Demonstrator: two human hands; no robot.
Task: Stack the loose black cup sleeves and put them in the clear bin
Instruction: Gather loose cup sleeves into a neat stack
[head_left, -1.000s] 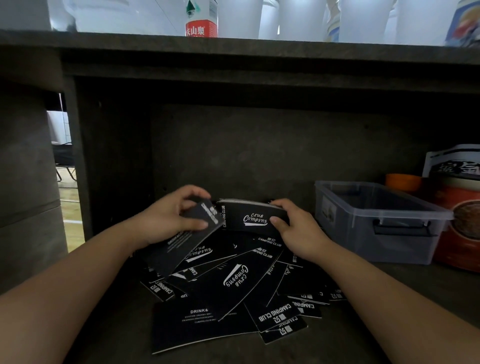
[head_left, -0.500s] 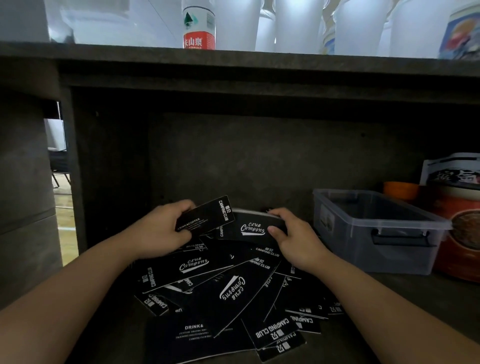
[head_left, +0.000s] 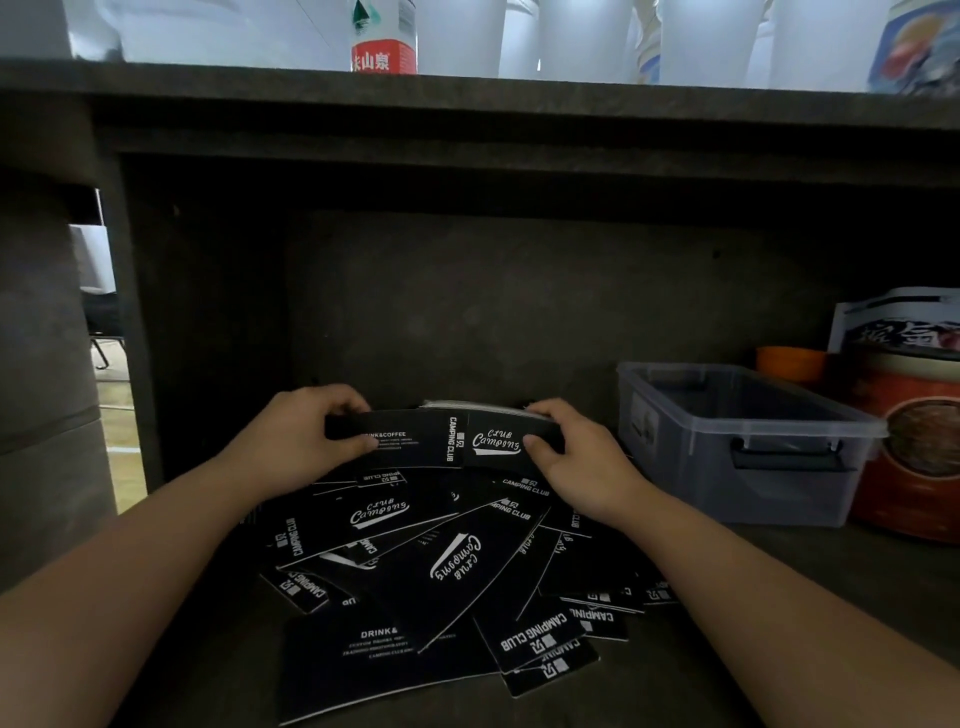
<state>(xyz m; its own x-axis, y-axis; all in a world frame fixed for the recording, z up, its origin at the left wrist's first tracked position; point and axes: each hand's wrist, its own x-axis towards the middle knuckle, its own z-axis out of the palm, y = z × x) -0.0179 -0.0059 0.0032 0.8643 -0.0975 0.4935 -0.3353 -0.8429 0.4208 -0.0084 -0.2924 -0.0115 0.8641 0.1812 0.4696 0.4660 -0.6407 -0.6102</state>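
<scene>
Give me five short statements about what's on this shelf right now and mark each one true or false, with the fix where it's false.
1. Both hands hold the same small stack of sleeves, left hand on its left end, right hand on its right end. True.
2. The clear bin already has black sleeves in it. False: none show inside it.
3. Loose sleeves lie scattered on the shelf under the hands. True.
4. The clear bin sits left of the hands. False: it sits on the right side.
5. An orange cup shows behind the bin. True.
</scene>
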